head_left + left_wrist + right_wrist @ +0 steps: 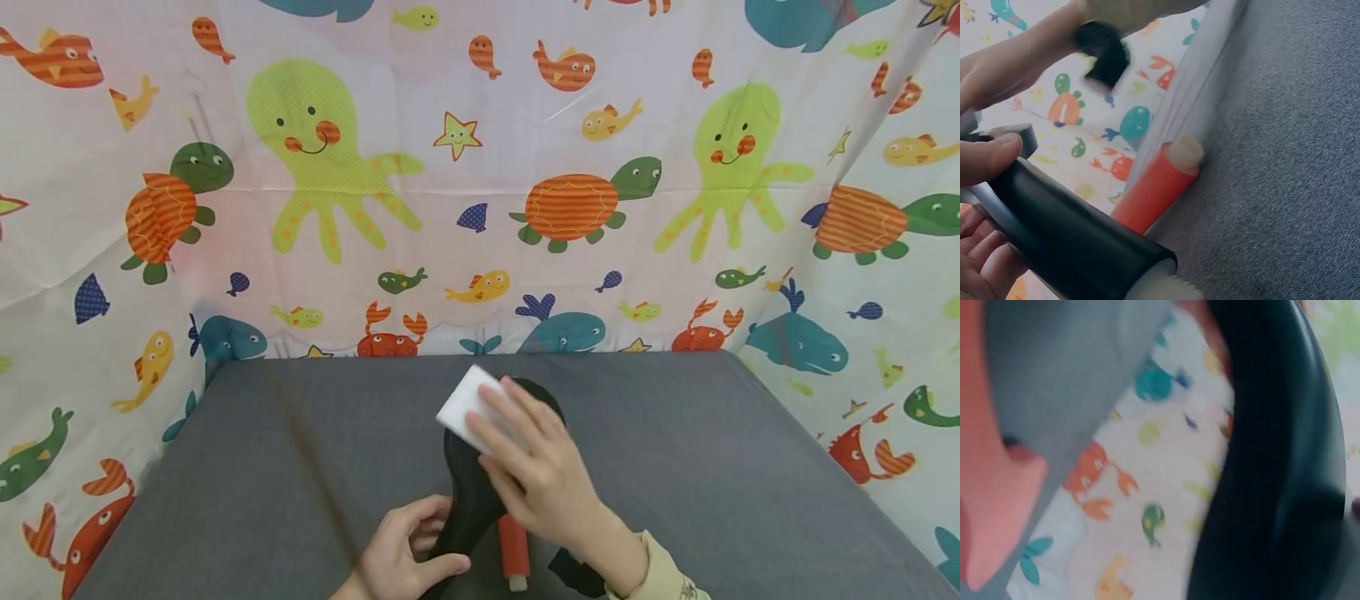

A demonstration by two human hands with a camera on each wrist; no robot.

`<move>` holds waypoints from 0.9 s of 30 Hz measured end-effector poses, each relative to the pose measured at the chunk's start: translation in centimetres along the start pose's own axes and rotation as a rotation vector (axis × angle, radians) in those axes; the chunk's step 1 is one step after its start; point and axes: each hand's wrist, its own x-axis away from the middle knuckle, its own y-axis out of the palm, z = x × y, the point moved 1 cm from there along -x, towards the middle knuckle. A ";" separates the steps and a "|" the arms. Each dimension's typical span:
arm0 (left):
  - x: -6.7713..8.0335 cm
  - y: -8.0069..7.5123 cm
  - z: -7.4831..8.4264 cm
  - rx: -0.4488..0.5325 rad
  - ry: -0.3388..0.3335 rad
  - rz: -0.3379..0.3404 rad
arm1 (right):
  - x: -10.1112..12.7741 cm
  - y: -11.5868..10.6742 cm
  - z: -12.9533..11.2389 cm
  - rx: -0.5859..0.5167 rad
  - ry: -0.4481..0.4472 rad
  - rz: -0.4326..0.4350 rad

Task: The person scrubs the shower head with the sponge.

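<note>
1. The left hand (401,557) is closing around the handle of a black paddle-shaped object (468,500), with the thumb lying along the handle and the other fingers curling under it. The left wrist view is showing the same grip, the thumb on top of a smooth black cylinder with a pale ribbed end.

2. Just to the right of this hand, a red cylinder with a cream tip (514,552) is lying on the grey table cover (285,467). It is close beside the black handle; I cannot tell whether they are touching.

3. A little farther, the right hand (536,471) is lying over the wide head of the black object, with the fingers nearly straight, and pressing a white sponge block (468,407) flat against it. The sponge is sticking out beyond the fingertips, to the upper left.

4. About handling (this is my judgement only): the black object is looking stiff and smooth, perhaps slippery, so the handle is the good place to hold it. The sponge is appearing light and soft, so flat fingers on top should be controlling it well.

5. Farthest from both hands, a curtain with sea animals (480,167) is hanging behind the table and along both sides.
</note>
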 end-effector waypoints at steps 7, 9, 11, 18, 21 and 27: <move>-0.2 -0.2 0.4 -0.005 -0.092 0.032 | 0.1 -0.8 2.1 -0.015 0.245 0.090; -0.2 -0.3 0.4 -0.001 -0.072 0.034 | 0.6 -0.3 1.3 -0.014 0.164 0.075; -0.3 -0.3 0.3 -0.014 -0.024 0.041 | 1.1 0.3 0.2 -0.018 0.040 0.037; -0.4 -0.3 -0.1 -0.078 0.089 0.060 | 1.0 1.3 -1.0 -0.028 -0.152 -0.115; -0.5 -0.3 0.1 -0.048 -0.020 0.042 | 0.2 0.8 0.7 -0.030 -0.033 -0.034; -0.7 -0.3 0.5 0.061 -0.151 0.027 | 0.4 -0.5 3.9 -0.044 0.266 0.086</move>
